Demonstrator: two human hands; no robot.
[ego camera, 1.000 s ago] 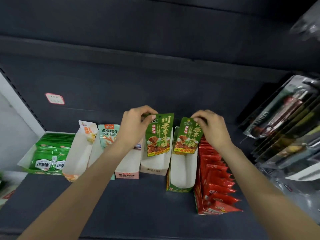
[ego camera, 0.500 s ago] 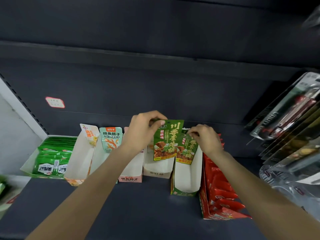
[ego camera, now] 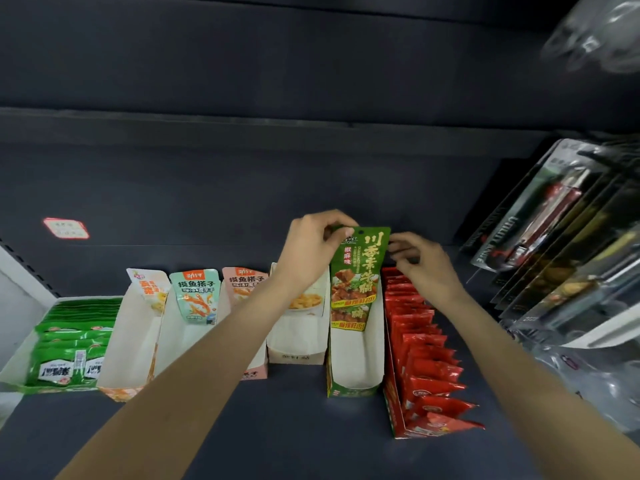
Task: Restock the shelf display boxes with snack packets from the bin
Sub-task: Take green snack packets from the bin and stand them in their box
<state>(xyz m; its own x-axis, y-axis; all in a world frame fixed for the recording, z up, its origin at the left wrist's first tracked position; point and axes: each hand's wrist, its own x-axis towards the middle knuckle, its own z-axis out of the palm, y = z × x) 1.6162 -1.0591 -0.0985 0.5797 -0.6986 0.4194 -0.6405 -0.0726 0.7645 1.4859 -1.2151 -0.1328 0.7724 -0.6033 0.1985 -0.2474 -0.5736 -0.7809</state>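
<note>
The left hand [ego camera: 308,252] pinches the top corner of a green snack packet [ego camera: 356,271] standing at the back of the green display box [ego camera: 353,386]. The right hand [ego camera: 424,268], fingers curled, touches the packet's top edge at 3 o'clock. The packet looks light, floppy and slick, best held by its top seal. The box is open toward 6 o'clock; the red packets [ego camera: 429,362] crowd its right wall.

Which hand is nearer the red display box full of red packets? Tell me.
Right. The right hand hovers just above the back of the red display box; the left hand is farther left, beyond the green packet that it pinches.
</note>
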